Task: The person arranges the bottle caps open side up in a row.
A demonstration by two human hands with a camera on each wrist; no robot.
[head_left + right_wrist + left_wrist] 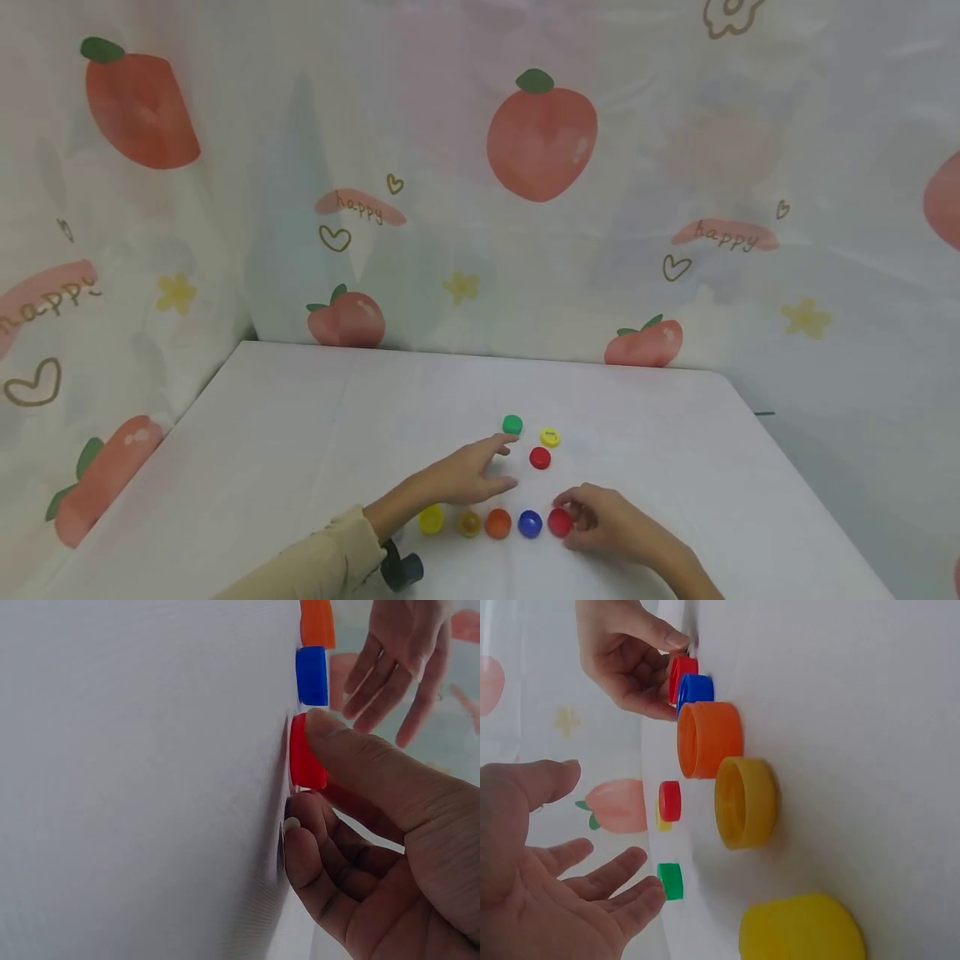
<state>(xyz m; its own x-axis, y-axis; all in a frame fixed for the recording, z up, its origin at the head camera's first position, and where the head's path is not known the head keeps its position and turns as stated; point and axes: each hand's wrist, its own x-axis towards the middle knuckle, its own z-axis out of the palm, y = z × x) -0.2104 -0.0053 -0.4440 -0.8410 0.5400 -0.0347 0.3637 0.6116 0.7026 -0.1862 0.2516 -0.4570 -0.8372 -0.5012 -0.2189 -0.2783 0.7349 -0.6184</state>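
Wall (465,242): pale cloth with big peaches (542,143) and the word "happy" (360,207).
Counter (637,433): white and smooth, with a round back corner.
Left hand (472,472): fingers spread loosely, near the green cap (512,425).
Right hand (611,523): pinching the red cap (558,522) on the counter, beside the blue cap (530,524).
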